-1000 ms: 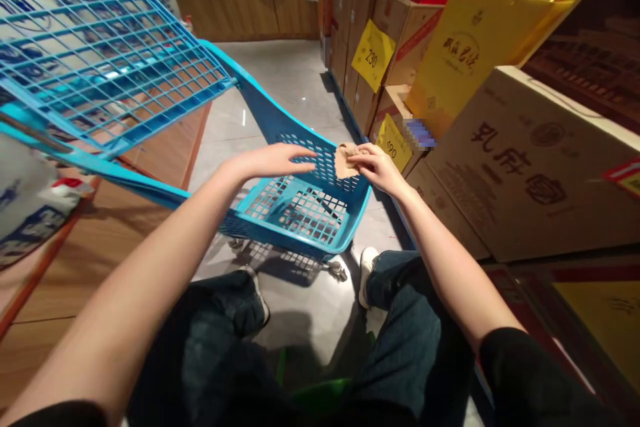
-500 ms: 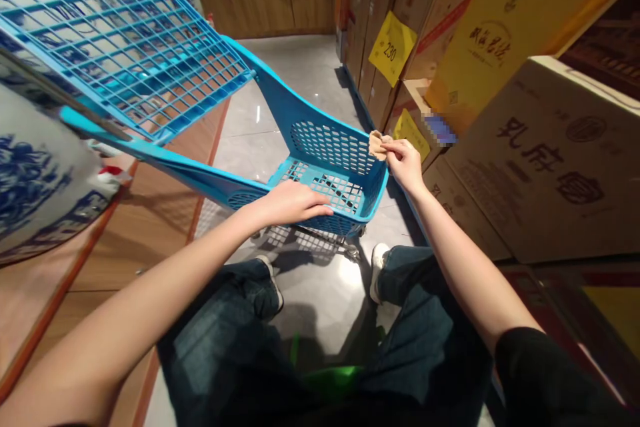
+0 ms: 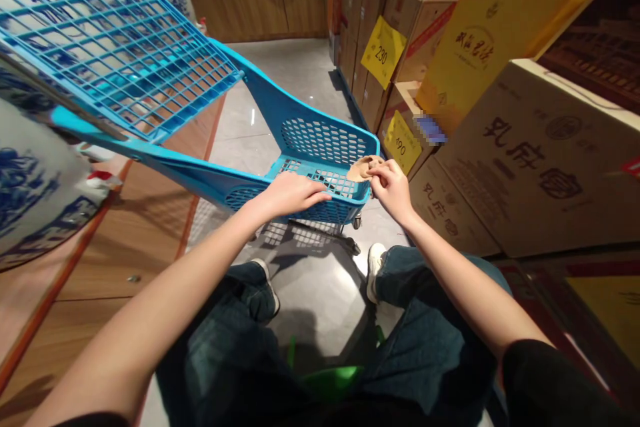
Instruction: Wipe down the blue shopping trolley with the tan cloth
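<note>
Cloth (image 3: pixel 361 168), a small tan piece, is pinched between the thumb and fingertips of the right hand (image 3: pixel 393 188), which is clenched on it. It sits at the near right corner of the cart's (image 3: pixel 267 99) tray (image 3: pixel 325 142), just over the rim and touching it. The left hand (image 3: pixel 291 194) lies palm down on the tray's near rim, fingers bent over the edge and grasping it, a short way left of the right hand. The tray is blue perforated plastic, low to the floor (image 3: pixel 295 77), with its back wall rising behind the cloth. Above and to the left, the cart's wire basket (image 3: pixel 115 47) tilts across the upper part of the view. A large blue-and-white vase (image 3: pixel 30 193) stands on a wooden platform at far left. To the right, stacked cartons (image 3: pixel 540 160) sit close beside the tray, with a yellow bag (image 3: pixel 475 47) on top and two yellow price tags (image 3: pixel 383 51) on the boxes behind. The person's knees in jeans and light shoes (image 3: pixel 373 270) show below, on the grey floor.
</note>
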The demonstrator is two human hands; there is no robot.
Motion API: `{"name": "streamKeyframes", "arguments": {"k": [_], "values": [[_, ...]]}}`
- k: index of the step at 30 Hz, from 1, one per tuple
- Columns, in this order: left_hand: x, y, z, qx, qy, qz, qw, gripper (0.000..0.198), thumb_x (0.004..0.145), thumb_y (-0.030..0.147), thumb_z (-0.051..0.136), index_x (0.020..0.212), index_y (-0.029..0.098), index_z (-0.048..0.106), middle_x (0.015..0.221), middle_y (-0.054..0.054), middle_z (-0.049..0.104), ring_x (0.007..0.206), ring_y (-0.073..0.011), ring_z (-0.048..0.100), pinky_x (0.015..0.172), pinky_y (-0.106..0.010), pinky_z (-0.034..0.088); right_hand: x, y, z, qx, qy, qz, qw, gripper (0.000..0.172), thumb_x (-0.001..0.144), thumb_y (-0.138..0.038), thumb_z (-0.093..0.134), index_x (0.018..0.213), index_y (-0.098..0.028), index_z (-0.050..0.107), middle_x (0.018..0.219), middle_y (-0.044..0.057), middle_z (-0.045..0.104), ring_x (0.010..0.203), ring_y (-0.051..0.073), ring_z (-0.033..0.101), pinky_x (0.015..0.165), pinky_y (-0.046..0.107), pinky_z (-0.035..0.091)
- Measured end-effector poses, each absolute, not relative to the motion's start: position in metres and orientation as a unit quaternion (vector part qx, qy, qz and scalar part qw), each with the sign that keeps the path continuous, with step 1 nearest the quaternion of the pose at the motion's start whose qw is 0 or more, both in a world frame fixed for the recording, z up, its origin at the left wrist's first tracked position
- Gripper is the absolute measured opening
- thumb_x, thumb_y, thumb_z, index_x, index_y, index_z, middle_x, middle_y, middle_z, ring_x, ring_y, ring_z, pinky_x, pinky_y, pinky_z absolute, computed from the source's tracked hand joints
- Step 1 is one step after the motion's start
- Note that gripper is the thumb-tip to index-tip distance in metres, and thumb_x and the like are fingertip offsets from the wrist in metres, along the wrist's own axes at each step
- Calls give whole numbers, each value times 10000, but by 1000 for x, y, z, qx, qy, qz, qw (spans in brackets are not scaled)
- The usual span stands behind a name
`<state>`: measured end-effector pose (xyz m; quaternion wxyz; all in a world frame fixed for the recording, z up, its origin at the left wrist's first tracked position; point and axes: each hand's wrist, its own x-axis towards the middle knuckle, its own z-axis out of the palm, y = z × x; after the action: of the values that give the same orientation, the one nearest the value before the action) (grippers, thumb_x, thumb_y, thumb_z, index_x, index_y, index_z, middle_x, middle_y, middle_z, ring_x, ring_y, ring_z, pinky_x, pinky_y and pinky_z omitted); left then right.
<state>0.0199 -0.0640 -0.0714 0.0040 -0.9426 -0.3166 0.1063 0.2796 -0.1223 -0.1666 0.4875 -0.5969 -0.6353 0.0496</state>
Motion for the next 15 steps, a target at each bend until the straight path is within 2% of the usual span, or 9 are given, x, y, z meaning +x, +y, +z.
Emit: {"name": "streamKeyframes", "arguments": {"k": [7,15], "values": [[36,-44,-76,-934,-344,86,33,546,1116,556,350,1166,247,798,1088,-116,832,1007,-324,783,727,-332,469,276,-129,-169,-551,-679,53,482,203,887,-204,614,914,-250,810,900,70,660,863,246,671,792,398,582],[80,-19,-84,-918,-395,21,39,552,1121,541,343,1209,227,787,1130,-148,821,1084,-351,773,808,-370,507,292,-77,-165,-627,-644,1,439,278,901,-121,545,957,-215,800,1046,129,687,1043,311,615,1009,529,544]]}}
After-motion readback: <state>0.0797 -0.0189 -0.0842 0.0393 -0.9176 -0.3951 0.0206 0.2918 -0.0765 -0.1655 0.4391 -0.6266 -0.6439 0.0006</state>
